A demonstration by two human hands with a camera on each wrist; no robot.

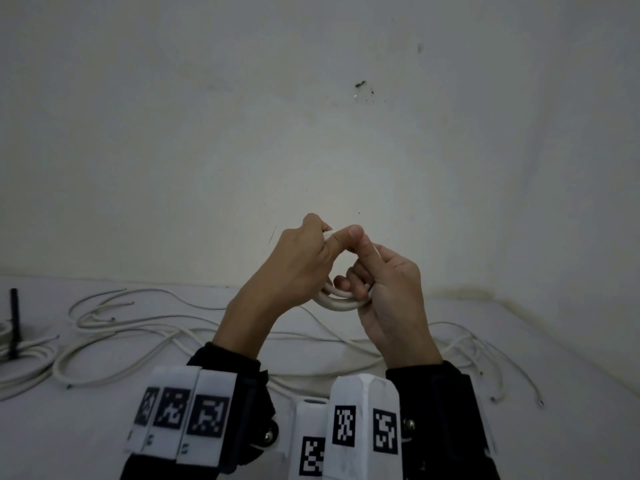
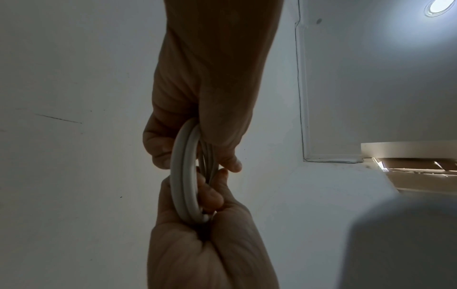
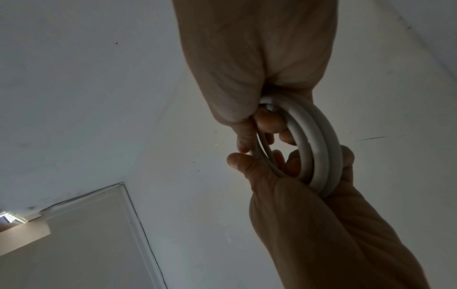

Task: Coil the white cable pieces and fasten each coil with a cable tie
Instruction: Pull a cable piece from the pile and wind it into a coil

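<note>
Head view, near to far: both wrists raised w/ black sleeves [image 1: 228, 362] and marker blocks [image 1: 183, 414]. Left hand [image 1: 294, 265] and right hand [image 1: 391, 292] both curled round small white cable coil [image 1: 337, 301], held up off white table [image 1: 104, 427], thumbs meeting on top. Left wrist view: coil several turns thick, fingers [image 2: 210, 197] hooked through it. Right wrist view: same grip, coil edge-on. Farther back: loose white cable pieces [image 1: 114, 327] sprawled across table, dark upright post [image 1: 14, 323] far left, scuffed wall [image 1: 311, 116] behind.
</note>
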